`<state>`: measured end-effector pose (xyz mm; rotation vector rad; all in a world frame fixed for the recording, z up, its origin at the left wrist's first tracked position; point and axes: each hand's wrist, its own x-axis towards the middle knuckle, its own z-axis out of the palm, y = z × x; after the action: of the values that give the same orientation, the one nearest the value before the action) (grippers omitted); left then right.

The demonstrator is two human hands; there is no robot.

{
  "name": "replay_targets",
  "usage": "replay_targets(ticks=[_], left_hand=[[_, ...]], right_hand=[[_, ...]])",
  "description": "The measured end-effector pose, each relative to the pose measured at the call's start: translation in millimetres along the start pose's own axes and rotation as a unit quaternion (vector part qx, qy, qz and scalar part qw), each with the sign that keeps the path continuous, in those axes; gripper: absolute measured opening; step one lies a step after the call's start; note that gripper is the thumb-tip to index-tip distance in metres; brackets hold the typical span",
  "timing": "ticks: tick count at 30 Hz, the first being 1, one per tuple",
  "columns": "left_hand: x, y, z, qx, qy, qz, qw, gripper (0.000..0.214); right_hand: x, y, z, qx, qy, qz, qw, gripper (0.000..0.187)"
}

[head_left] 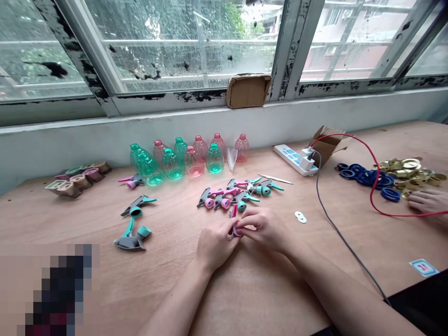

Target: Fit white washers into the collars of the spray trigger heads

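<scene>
Left hand (pixel 217 245) and right hand (pixel 266 228) clamped together on small pink piece (pixel 237 230), spray heads (pixel 227 196) loose on worktop (pixel 87 224), bottles (pixel 214 158) with no tops by far edge

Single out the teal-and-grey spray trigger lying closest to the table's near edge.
The spray trigger left of the left hand, just below a matching trigger; all the others lie farther back.

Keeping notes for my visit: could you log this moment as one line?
left hand: on pink sprayer part | right hand: on same part | nearby: trigger sprayer heads
</scene>
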<state>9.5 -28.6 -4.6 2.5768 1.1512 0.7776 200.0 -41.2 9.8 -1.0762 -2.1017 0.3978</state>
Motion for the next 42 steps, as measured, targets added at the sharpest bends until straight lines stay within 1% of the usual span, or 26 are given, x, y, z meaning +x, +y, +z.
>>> replay_targets(ticks=[3,6,11,16,22,26,31,34,39,42], left_hand=[[-0.1,1.7,-0.5,0.007,-0.002,0.001,1.000,0.023],[0.6,2.2,0.1,0.012,0.003,0.004,1.000,0.021],[1.2,0.9,2.2,0.015,0.006,0.006,1.000,0.025],[1.3,0.1,2.2,0.013,0.015,0.001,1.000,0.026],[2.5,-0.2,2.6,0.013,0.010,0.000,1.000,0.027],[2.2,0.7,2.3,0.030,0.015,0.001,0.999,0.024],[0.7,0.4,0.9,0.034,0.012,-0.004,0.999,0.024],[0.1,-0.6,1.2,0.031,0.019,-0.003,0.999,0.024],[0.4,-1.5,2.2,0.030,0.023,-0.010,0.999,0.023],[0.9,-2.4,2.5,0.026,0.024,-0.017,0.999,0.024]], right_hand=[[-0.1,-0.8,1.1,-0.014,0.006,0.005,1.000,0.008],[-0.7,-1.6,0.7,-0.021,-0.002,0.013,1.000,0.009],[-0.5,-4.0,-1.6,-0.034,-0.017,0.015,0.999,0.010],[0.1,-0.4,-0.7,-0.012,-0.021,0.004,1.000,0.012],[-2.2,0.5,-0.1,-0.015,0.003,0.024,1.000,0.012],[-2.5,-4.1,-0.3,-0.039,0.001,0.034,0.999,0.012],[-2.9,-2.3,2.3,-0.037,0.015,0.028,0.999,0.012],[-3.0,-2.2,2.9,-0.046,0.011,0.023,0.999,0.013],[-2.8,-4.7,0.4,-0.042,0.011,0.060,0.997,0.011],[-2.6,-3.6,0.7,-0.024,0.005,0.059,0.998,0.010]])
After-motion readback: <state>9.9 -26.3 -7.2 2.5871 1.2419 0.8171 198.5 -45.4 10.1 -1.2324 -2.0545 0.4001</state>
